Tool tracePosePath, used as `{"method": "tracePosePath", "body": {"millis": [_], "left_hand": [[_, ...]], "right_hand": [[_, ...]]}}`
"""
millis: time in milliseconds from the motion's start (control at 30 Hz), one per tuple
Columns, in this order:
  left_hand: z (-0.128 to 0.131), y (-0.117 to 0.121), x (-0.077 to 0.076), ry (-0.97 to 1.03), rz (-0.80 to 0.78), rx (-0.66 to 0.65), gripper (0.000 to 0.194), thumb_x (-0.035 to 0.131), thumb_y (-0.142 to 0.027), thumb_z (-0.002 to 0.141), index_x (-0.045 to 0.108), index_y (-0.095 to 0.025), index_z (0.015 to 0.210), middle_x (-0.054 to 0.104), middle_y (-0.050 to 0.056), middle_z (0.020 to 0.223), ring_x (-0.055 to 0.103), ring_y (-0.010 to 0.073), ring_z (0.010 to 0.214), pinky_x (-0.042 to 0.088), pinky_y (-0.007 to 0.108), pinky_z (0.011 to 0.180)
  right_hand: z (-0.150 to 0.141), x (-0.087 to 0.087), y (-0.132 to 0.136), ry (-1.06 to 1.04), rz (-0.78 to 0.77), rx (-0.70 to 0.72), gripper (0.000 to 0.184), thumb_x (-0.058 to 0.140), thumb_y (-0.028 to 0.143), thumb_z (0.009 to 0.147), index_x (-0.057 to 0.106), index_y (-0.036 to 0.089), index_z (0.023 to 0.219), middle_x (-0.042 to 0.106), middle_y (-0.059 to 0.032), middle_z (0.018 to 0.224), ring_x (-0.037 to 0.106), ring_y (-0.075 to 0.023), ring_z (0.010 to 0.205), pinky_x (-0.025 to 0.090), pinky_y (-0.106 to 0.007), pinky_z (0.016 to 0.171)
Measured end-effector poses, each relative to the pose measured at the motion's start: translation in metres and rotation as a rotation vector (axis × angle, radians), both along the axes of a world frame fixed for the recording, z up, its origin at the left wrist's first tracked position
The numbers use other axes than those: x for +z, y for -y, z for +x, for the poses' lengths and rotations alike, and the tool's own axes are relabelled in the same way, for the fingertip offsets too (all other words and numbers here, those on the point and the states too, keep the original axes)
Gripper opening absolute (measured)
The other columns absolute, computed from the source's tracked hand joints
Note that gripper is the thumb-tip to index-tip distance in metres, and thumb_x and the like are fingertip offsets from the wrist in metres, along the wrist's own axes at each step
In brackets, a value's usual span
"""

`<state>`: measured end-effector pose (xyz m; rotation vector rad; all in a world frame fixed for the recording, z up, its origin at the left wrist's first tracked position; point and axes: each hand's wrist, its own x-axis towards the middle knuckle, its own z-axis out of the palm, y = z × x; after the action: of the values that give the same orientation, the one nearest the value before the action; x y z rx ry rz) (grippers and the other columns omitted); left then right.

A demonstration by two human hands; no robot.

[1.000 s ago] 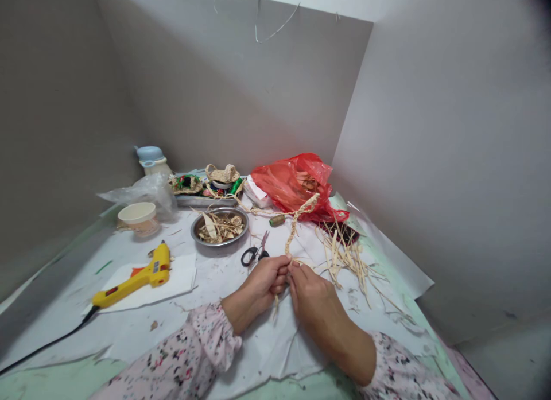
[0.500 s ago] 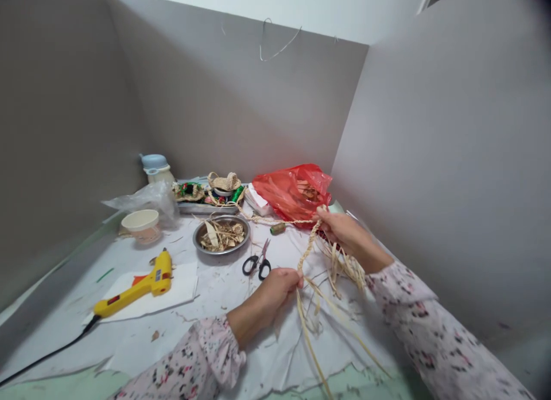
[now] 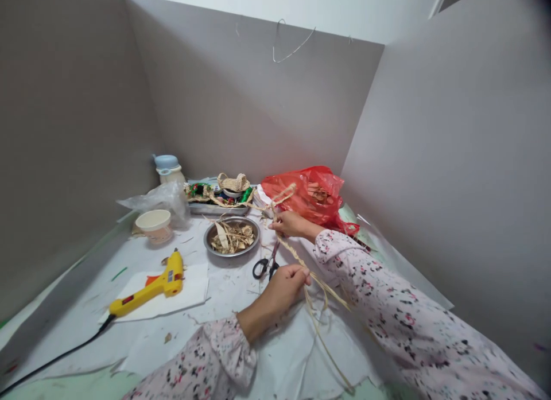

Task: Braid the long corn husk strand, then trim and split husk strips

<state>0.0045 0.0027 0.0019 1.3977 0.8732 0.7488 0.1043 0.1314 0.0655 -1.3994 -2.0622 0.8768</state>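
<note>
A pale straw braid [image 3: 292, 250] runs between my two hands above the table. Closed on its lower end is my left hand [image 3: 286, 285], and loose straw strands [image 3: 323, 337] trail from it down toward the table's front. My right hand [image 3: 289, 223] pinches the braid farther up, in front of the red bag; the braid's upper part sticks out beyond the fingers. Black-handled scissors [image 3: 260, 268] lie on the white paper just behind my left hand, partly covered by it.
A metal bowl [image 3: 206, 243] holds straw scraps. To the left lie a yellow glue gun [image 3: 146, 290] with its cord and a paper cup [image 3: 154, 226]. At the back stand a tray [image 3: 219, 209] of woven pieces, a bottle [image 3: 167, 169] and a red plastic bag [image 3: 282, 185]. Grey partitions enclose the table.
My right hand left my left hand, reached up to the braid's far end, then moved left along it. The braid now slants up to the left, its strands hanging free. The view has tilted.
</note>
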Motion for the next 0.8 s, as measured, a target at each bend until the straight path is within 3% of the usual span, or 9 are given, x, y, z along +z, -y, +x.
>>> {"method": "tracePosePath", "body": {"millis": [133,233,300,400,533,667,800], "left_hand": [[0.001,-0.003,-0.008,0.139,-0.214,-0.044,0.027,0.05,-0.044,0.08,0.052,-0.019,0.071,0.027,-0.011,0.04,0.015,0.0071,0.036,0.007,0.024,0.041],[0.0,-0.002,-0.005,0.153,-0.259,-0.039,0.028,0.053,-0.045,0.078,0.052,-0.018,0.071,0.026,-0.012,0.04,0.014,0.0058,0.036,0.007,0.024,0.04],[-0.001,-0.002,-0.002,0.148,-0.264,-0.039,0.028,0.055,-0.045,0.076,0.053,-0.017,0.071,0.026,-0.011,0.041,0.015,0.0052,0.037,0.007,0.023,0.041],[-0.002,-0.002,0.001,0.145,-0.262,-0.049,0.029,0.057,-0.044,0.075,0.054,-0.016,0.072,0.026,-0.011,0.043,0.015,0.005,0.038,0.007,0.023,0.041],[-0.002,-0.003,0.001,0.116,-0.271,-0.084,0.027,0.056,-0.042,0.076,0.056,-0.015,0.072,0.026,-0.011,0.043,0.014,0.0052,0.039,0.006,0.024,0.041],[-0.002,-0.003,0.003,0.088,-0.271,-0.103,0.027,0.058,-0.041,0.075,0.058,-0.014,0.073,0.026,-0.011,0.045,0.014,0.0048,0.039,0.007,0.024,0.041],[-0.001,-0.002,0.004,0.085,-0.258,-0.126,0.027,0.058,-0.04,0.074,0.059,-0.014,0.069,0.032,-0.009,0.047,0.015,0.0047,0.04,0.007,0.024,0.042]], "right_hand": [[0.02,-0.005,0.008,0.072,-0.041,-0.028,0.034,0.064,0.043,0.081,0.06,0.014,0.063,0.063,-0.0023,0.056,0.052,-0.0103,0.043,0.036,-0.022,0.047],[0.043,0.002,0.035,0.14,0.082,-0.079,0.028,0.064,0.042,0.081,0.064,0.015,0.073,0.066,-0.0029,0.065,0.058,-0.0114,0.049,0.037,-0.021,0.049],[0.061,0.001,0.06,0.115,0.064,-0.112,0.025,0.057,0.037,0.084,0.066,0.015,0.076,0.067,-0.0032,0.067,0.062,-0.0131,0.054,0.038,-0.021,0.049],[0.089,-0.013,0.097,0.044,0.04,-0.164,0.028,0.05,0.034,0.086,0.066,0.014,0.072,0.068,-0.0042,0.069,0.063,-0.0139,0.058,0.04,-0.022,0.052],[0.114,-0.033,0.131,0.02,0.039,-0.354,0.022,0.055,0.033,0.081,0.067,0.015,0.074,0.066,-0.0014,0.064,0.056,-0.0128,0.053,0.039,-0.023,0.052],[0.104,-0.041,0.145,-0.171,-0.198,-0.367,0.031,0.054,0.041,0.082,0.064,0.015,0.069,0.056,0.0016,0.053,0.044,-0.01,0.043,0.032,-0.022,0.046],[0.076,-0.05,0.152,-0.364,-0.307,-0.177,0.038,0.05,0.049,0.085,0.065,0.016,0.073,0.059,-0.0005,0.06,0.048,-0.0114,0.052,0.038,-0.022,0.053]]}}
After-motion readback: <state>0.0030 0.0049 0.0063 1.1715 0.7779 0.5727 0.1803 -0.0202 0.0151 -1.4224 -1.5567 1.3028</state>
